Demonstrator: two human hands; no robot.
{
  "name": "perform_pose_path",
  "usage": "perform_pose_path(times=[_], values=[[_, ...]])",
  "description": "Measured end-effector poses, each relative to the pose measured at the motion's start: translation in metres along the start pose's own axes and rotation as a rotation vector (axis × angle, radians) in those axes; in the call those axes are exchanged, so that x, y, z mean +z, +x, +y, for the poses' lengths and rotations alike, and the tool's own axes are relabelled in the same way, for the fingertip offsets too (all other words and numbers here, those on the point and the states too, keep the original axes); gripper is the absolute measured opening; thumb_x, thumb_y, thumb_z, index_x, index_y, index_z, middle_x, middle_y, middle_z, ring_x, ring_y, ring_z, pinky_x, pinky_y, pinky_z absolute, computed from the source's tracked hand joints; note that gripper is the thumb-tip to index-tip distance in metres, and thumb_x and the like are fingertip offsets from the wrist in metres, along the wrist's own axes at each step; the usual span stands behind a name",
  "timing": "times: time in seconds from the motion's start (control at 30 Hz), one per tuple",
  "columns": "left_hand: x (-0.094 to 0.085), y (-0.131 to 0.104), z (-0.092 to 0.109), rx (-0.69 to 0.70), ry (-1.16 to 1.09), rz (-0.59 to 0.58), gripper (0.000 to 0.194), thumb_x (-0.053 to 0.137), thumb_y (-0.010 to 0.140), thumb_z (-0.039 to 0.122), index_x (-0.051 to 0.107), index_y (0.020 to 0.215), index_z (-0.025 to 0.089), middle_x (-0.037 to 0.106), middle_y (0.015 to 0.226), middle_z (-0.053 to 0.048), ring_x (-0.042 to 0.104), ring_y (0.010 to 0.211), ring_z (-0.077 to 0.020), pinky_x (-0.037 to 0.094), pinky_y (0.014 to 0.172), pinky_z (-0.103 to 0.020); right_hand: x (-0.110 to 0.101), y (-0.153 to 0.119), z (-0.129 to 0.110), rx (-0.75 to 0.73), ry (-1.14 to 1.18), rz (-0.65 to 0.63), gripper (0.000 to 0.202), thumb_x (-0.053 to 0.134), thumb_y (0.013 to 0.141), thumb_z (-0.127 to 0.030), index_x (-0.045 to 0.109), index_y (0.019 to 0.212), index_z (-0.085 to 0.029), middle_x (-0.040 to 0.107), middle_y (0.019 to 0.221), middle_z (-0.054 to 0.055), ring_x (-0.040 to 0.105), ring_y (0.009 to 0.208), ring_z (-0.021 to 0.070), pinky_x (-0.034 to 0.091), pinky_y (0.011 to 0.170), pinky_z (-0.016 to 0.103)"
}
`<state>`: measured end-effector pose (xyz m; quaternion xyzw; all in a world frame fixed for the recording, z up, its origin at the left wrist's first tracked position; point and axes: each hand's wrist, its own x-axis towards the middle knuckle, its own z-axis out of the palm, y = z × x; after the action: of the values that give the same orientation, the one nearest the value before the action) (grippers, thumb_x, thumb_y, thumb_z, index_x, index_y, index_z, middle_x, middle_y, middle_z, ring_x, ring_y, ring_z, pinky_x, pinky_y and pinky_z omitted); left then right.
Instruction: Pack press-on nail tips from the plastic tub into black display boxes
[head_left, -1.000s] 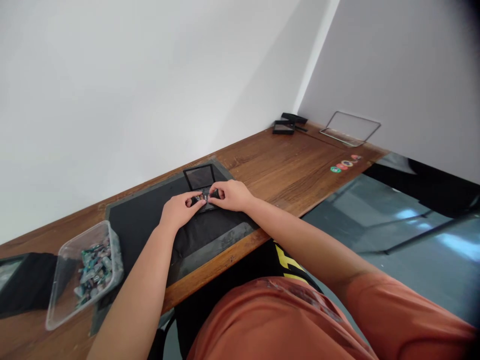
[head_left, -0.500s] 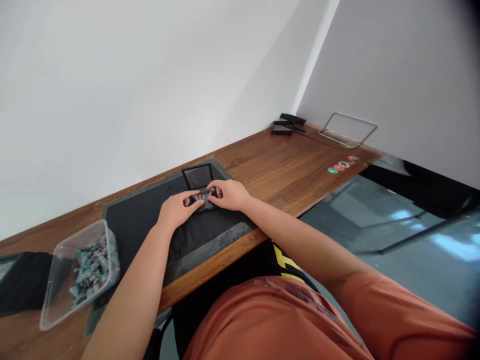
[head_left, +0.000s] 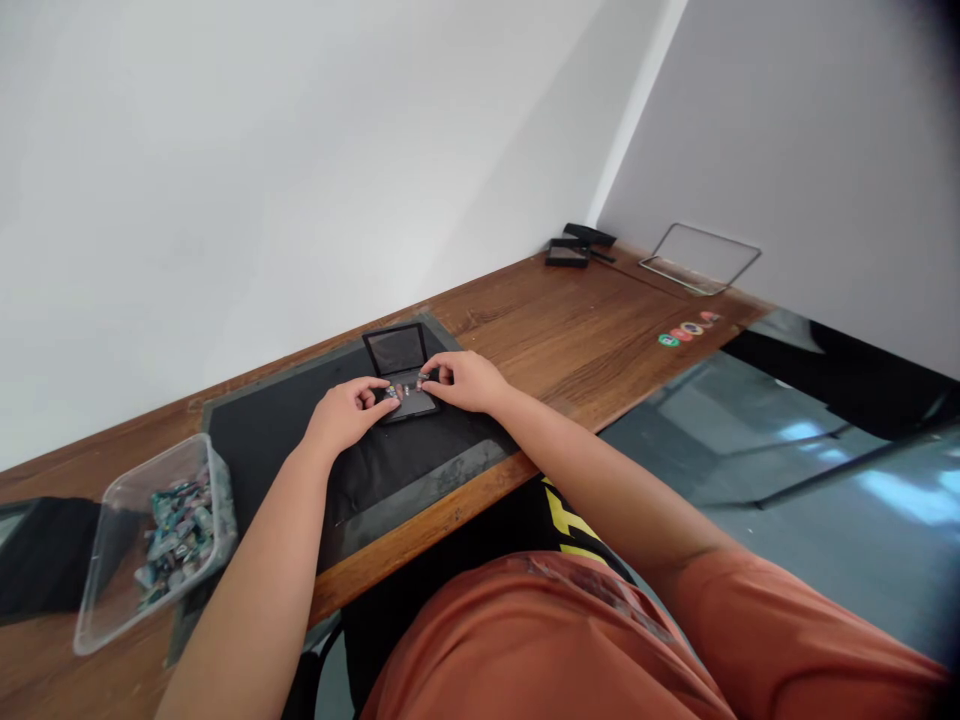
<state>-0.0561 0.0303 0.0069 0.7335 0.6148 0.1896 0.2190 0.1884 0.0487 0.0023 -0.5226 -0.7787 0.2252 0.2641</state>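
Black hinged case (head_left: 415,405), lid (head_left: 397,350) raised, on black rectangular mat (head_left: 262,430). Apparently positioning small shiny pieces (head_left: 407,390) inside, calling for light fingertips. Left hand (head_left: 336,415) at case's left, right hand (head_left: 474,381) at its right (both curled; actual grip impossible to tell).

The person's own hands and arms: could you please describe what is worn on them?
The left hand and right hand wear no gloves, and neither wrist shows a watch. A loose, short rust-orange sleeve shows on the right; the left one is out of view.
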Motion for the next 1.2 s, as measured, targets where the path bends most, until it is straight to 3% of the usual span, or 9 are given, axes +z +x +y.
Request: perform_pose_path(times=[0.2,0.6,0.8,0.97,1.2], values=[[0.002,0.000,0.004,-0.009,0.007,0.001,0.046,0.068,0.082,0.058,0.076,0.115,0.028,0.061,0.072,0.003,0.049,0.059,-0.0133,0.033,0.057,-0.029,-0.001,0.001,0.004,-0.055,0.008,-0.040,0.022,0.073,0.087,-0.030,0.078,0.105,-0.021,0.071,0.076,-0.002,0.060,0.067,0.0113,0.037,0.063,0.024],[0.002,-0.004,0.011,0.000,0.041,0.004,0.044,0.065,0.084,0.055,0.076,0.118,0.027,0.064,0.073,0.002,0.052,0.061,-0.0142,0.033,0.057,-0.029,-0.001,-0.002,0.007,-0.095,0.040,-0.062,0.019,0.072,0.086,-0.037,0.082,0.090,-0.022,0.072,0.075,0.000,0.060,0.068,0.0121,0.036,0.062,0.024],[0.001,-0.004,0.012,0.006,0.050,-0.001,0.042,0.064,0.085,0.054,0.075,0.117,0.029,0.065,0.075,0.002,0.053,0.063,-0.0142,0.035,0.059,-0.029,0.000,-0.003,0.003,-0.121,-0.007,-0.058,0.032,0.076,0.084,-0.038,0.076,0.112,-0.023,0.071,0.075,-0.003,0.060,0.068,0.0111,0.036,0.064,0.022],[0.002,-0.005,0.012,0.012,0.071,0.014,0.046,0.066,0.083,0.057,0.073,0.117,0.027,0.062,0.074,0.003,0.054,0.065,-0.0146,0.035,0.059,-0.029,-0.001,-0.003,-0.003,-0.113,-0.071,-0.082,0.024,0.073,0.086,-0.041,0.079,0.106,-0.028,0.070,0.073,-0.004,0.060,0.067,0.0106,0.035,0.063,0.023],[0.007,-0.006,0.017,-0.021,0.130,0.056,0.054,0.069,0.079,0.064,0.070,0.120,0.028,0.062,0.079,0.002,0.058,0.071,-0.0163,0.037,0.062,-0.028,-0.003,-0.003,-0.001,-0.111,-0.060,-0.074,0.023,0.075,0.086,-0.042,0.079,0.101,-0.025,0.069,0.072,-0.004,0.058,0.065,0.0104,0.033,0.061,0.023]])
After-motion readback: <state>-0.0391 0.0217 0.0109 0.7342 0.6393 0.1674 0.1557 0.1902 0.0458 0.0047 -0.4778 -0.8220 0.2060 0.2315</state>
